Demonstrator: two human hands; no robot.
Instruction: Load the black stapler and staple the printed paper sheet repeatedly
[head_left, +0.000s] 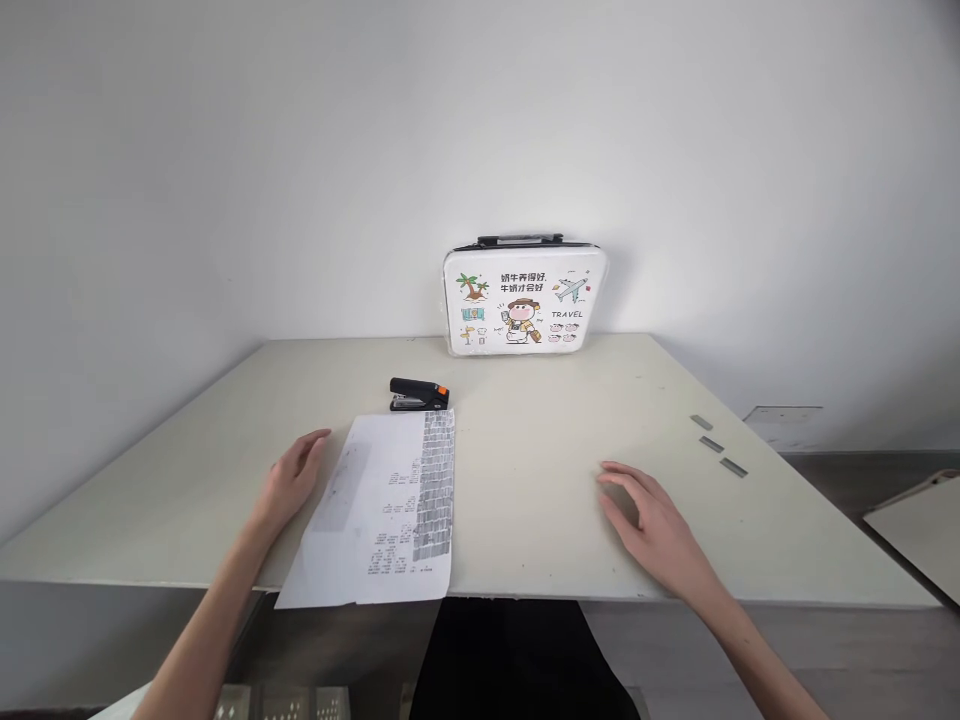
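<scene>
My left hand (291,478) lies on the table (540,430) with fingers stretched out, just left of a printed sheet of paper (386,510) whose front edge hangs over the table's near edge. It holds nothing. My right hand (651,525) rests flat and open on the bare table surface to the right of the paper, with nothing in it. A black stapler (418,394) with an orange tip sits just behind the paper's far edge.
A white carry case (523,298) with cartoon travel pictures stands upright against the wall at the table's back. Three small grey staple strips (717,445) lie near the right edge. Another table's corner (919,530) shows at the far right.
</scene>
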